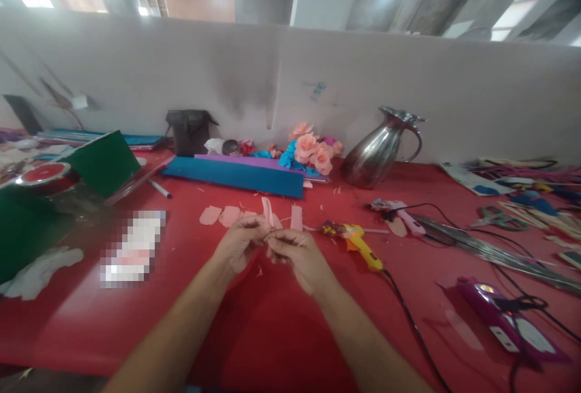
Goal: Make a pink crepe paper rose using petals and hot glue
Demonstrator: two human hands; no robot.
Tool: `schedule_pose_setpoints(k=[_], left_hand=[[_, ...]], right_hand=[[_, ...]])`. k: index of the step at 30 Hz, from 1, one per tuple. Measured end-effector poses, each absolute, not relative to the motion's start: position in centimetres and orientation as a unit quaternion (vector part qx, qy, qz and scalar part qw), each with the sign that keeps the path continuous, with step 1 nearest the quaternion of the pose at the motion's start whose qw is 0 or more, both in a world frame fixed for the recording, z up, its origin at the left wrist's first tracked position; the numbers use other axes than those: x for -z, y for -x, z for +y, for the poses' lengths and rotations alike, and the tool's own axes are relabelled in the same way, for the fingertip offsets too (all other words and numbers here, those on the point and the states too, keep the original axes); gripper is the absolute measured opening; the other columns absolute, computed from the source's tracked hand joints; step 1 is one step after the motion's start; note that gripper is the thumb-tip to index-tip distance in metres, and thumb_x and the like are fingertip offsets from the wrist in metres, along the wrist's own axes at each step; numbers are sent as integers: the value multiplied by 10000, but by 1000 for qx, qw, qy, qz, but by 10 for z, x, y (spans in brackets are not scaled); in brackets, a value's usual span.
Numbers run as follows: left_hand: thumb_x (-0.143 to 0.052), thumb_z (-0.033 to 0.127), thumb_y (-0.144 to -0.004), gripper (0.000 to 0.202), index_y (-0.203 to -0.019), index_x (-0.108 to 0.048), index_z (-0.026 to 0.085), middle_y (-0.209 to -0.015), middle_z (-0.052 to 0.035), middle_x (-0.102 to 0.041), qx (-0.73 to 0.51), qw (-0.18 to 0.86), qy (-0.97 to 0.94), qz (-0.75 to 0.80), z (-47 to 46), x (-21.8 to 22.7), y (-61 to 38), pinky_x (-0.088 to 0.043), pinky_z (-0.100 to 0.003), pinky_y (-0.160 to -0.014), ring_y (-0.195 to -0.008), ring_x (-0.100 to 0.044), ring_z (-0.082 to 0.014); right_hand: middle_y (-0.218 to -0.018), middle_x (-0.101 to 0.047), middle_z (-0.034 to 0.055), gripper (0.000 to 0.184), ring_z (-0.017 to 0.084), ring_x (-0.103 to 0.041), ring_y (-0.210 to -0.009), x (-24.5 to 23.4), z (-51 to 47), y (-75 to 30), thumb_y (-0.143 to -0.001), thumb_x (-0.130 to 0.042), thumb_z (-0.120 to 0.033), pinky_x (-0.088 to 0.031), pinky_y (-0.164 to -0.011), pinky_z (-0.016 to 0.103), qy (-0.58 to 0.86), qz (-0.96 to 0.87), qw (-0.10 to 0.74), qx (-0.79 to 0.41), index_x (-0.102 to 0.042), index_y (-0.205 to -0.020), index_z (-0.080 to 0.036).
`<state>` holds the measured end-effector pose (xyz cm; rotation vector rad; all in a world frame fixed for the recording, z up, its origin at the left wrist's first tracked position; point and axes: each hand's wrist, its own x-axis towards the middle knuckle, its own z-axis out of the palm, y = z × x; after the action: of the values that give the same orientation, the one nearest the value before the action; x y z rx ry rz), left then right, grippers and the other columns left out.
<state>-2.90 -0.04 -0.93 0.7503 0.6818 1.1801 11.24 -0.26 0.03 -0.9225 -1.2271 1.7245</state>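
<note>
Near the middle of the red table, my left hand (245,238) and my right hand (293,254) meet with fingertips pinched together. Between them a folded strip of pale pink paper (267,211) sticks up. Just beyond my left hand lie several cut pink paper petals (211,215). A small pink paper rectangle (296,217) lies behind my right hand. To the right of that hand rests a yellow glue gun (363,247), its nozzle toward my hands and its black cord trailing off. How the fingers share the strip is partly hidden.
Blue paper (236,176) lies behind my hands, with pink paper flowers (313,149) beyond. A steel jug (376,148) stands by the wall. At right are a second glue gun (408,218), scissors (497,218), wires (490,250) and a purple power strip (508,320). Green sheets (106,166) stand left.
</note>
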Motion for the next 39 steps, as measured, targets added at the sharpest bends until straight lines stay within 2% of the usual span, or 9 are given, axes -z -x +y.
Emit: schedule_pose_setpoints(k=[6,11,16,32,36,39], left_hand=[[-731,249,-663,208,-611,-564,137,-517,14,-565,-533,716,-337,299,-1,9,29,-453,-262,-428,-406,-557,-138],[-699,269,-710,166,-718,-634,116,-546,-13,-598,-521,713,-357,304,-1,8,28,-480,-283,-457,-433,-579,-154],[-738,273,-649,218,-596,-586,126,-504,1,-566,-524,722,-341,295,-1,6,29,-480,-303,-438,-411,-565,-163],[-753,234,-623,188,-597,-599,129,-521,20,-542,-540,697,-331,337,-1,7,28,-459,-275,-446,-438,-543,-127],[-771,204,-580,208,-550,-575,141,-526,15,-562,-550,681,-323,358,-1,7,28,-408,-247,-415,-443,-521,-114],[-782,161,-557,229,-530,-555,145,-557,19,-584,-562,670,-318,366,-1,7,28,-408,-228,-469,-491,-524,-94]], right_hand=[[-566,-625,1,119,95,-495,-522,-1,-4,-112,-689,-700,-289,-319,-522,245,364,-488,402,-684,-690,-687,-171],[-561,-623,1,111,93,-487,-516,0,-3,-112,-689,-698,-281,-319,-527,248,360,-489,406,-683,-690,-684,-171],[-560,-620,-3,101,96,-495,-519,1,-3,-112,-688,-696,-274,-318,-529,249,358,-488,403,-687,-690,-706,-175],[-574,-598,-16,114,110,-499,-552,6,-1,-111,-727,-657,-301,-378,-587,262,365,-535,408,-643,-673,-702,-191],[-618,-626,-14,108,130,-549,-606,7,-2,-109,-746,-640,-299,-431,-654,283,372,-556,405,-623,-677,-727,-199],[-718,-665,0,108,163,-597,-709,8,-3,-108,-770,-617,-294,-460,-725,315,389,-589,414,-575,-686,-763,-212]])
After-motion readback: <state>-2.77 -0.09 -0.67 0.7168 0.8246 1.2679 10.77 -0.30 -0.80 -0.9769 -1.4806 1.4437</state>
